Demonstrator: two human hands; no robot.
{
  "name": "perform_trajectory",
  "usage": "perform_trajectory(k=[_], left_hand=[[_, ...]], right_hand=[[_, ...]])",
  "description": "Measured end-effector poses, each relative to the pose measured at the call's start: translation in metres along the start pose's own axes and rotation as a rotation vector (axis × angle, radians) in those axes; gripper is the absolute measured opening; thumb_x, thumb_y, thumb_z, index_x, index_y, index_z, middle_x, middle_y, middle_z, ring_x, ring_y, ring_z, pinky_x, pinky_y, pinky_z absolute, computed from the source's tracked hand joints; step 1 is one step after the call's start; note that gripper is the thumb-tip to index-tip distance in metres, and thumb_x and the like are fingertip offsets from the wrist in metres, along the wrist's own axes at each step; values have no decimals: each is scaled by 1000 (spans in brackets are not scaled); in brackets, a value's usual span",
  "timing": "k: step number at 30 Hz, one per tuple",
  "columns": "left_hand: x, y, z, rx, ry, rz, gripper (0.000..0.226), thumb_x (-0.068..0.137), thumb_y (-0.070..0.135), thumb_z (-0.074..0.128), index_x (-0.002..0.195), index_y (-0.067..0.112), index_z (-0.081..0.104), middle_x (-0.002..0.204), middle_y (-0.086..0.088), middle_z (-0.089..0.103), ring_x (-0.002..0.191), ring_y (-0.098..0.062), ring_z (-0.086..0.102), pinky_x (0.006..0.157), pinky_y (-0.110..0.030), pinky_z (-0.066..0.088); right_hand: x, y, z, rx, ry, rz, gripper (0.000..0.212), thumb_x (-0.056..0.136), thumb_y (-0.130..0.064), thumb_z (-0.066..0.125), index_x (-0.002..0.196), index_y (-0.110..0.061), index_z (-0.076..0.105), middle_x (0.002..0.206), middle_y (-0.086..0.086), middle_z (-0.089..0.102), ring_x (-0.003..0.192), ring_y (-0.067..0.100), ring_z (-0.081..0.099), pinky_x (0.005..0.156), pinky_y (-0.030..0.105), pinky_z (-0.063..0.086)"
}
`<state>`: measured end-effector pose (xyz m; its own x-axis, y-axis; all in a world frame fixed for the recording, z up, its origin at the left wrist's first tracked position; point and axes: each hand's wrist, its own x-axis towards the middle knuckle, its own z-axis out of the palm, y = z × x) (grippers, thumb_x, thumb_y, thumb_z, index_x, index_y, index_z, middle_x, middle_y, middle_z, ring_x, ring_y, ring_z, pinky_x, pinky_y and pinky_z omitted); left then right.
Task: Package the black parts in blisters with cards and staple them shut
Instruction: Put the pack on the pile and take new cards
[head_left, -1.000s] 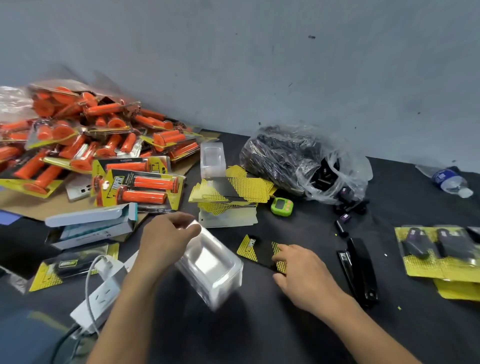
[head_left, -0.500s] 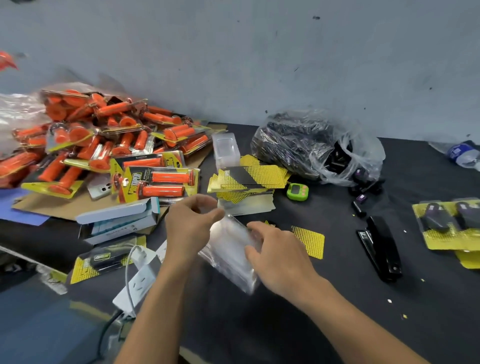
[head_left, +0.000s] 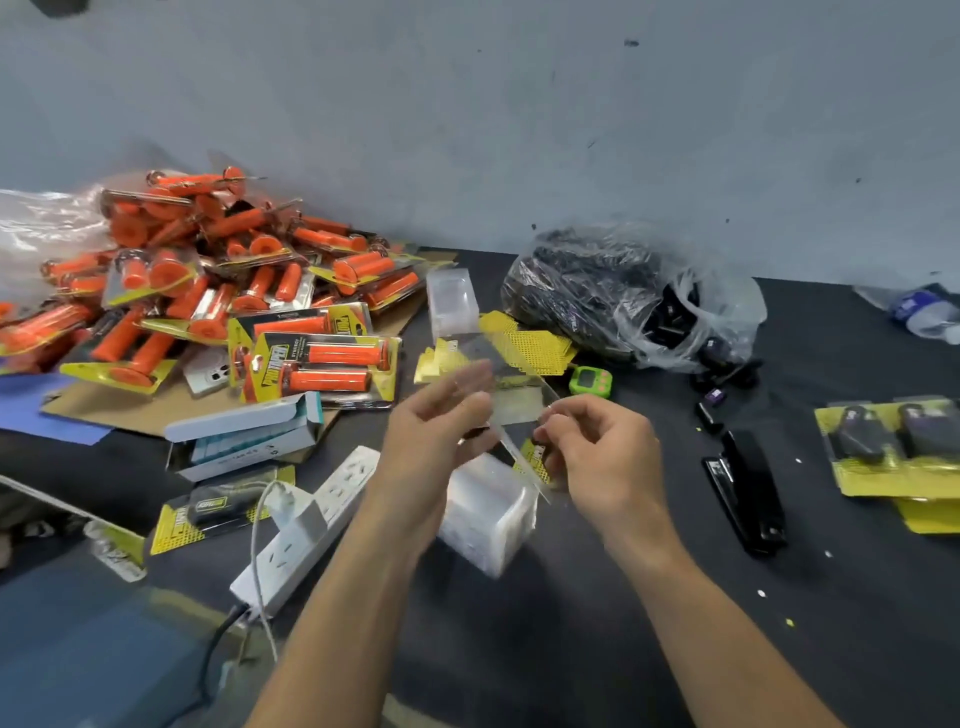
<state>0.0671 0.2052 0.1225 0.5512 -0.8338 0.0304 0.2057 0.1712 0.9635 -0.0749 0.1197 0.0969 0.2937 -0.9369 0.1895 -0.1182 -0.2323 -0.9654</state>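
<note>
At frame centre the left hand (head_left: 436, 441) and right hand (head_left: 605, 452) pinch a clear blister (head_left: 514, 405) by opposite edges, fingers (head_left: 571, 423) curled, probably spreading it for the card (head_left: 535, 462) beneath. The black parts (head_left: 587, 296) sit bagged, upper right.

A dark table (head_left: 883, 613) is carrying a black stapler (head_left: 748, 488), a power strip (head_left: 311, 519) and a stack of clear blisters (head_left: 485, 519) (near the front). A bag of black parts (head_left: 613, 306) is lying farther back.

clear blister (head_left: 514, 402) in the air, tilted, blurred | blister stack (head_left: 488, 514) on table (head_left: 571, 649) below it | yellow cards (head_left: 535, 348) piled behind | black parts (head_left: 597, 301) bagged | stapler (head_left: 748, 488) lying flat, right
</note>
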Motion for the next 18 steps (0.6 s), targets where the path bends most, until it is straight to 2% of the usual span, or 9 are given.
perform_trajectory(k=[3,6,8,11,12,14,15,16,18], left_hand=[[-11,-15,35,6,-23,-22,24,88,14,72,103,29,83,110,4,79,104,-13,74,78,-35,64],[-14,-32,63,8,-16,-55,30,100,3,59,111,22,79,115,1,78,105,-13,74,70,-29,61],[-16,-45,82,-3,-11,-94,33,101,0,55,116,21,76,119,-1,77,106,-12,74,70,-29,61],[-18,-71,108,-6,-40,-143,46,96,-4,61,122,33,68,122,0,72,108,-13,73,77,-35,63],[-19,-81,115,-5,-62,-175,50,94,-4,64,125,36,64,125,-1,69,109,-15,73,78,-37,63],[-17,-96,124,-14,-34,-221,56,90,-5,70,128,34,57,124,-5,68,106,-22,75,75,-38,63],[-14,-101,125,-4,32,-215,56,89,-6,71,127,31,54,119,-7,70,101,-24,76,71,-37,63],[-11,-105,124,22,113,-193,53,88,-8,70,123,28,53,112,-7,73,92,-25,78,67,-37,63],[-5,-109,116,126,247,-120,41,90,-8,63,110,27,55,101,-5,76,78,-23,77,63,-39,62]], right_hand=[[-6,13,-28,10,39,48,24,93,-10,68,77,-26,75,71,-4,76,53,13,67,55,35,57],[-8,26,-61,-28,36,67,22,92,-14,70,76,-29,75,71,-2,76,57,17,70,60,38,58],[-9,35,-80,-50,50,68,22,91,-15,70,75,-29,75,69,-2,75,59,16,71,61,40,61],[-6,54,-99,-103,116,46,23,93,-17,70,75,-31,74,64,-5,74,57,11,72,48,26,55],[-6,60,-102,-85,120,52,21,93,-20,69,76,-32,74,65,-6,74,58,12,73,48,27,56],[-5,72,-103,-22,97,92,17,94,-32,66,80,-31,75,70,-4,76,64,18,74,57,41,61],[-4,79,-101,-17,97,122,22,93,-41,62,81,-30,76,72,-3,76,68,21,74,65,45,61],[-1,86,-99,-18,115,157,29,94,-48,57,82,-29,77,74,-2,76,73,23,74,72,46,61],[7,97,-94,8,183,233,39,101,-46,51,80,-28,79,76,-3,77,80,22,73,81,42,59]])
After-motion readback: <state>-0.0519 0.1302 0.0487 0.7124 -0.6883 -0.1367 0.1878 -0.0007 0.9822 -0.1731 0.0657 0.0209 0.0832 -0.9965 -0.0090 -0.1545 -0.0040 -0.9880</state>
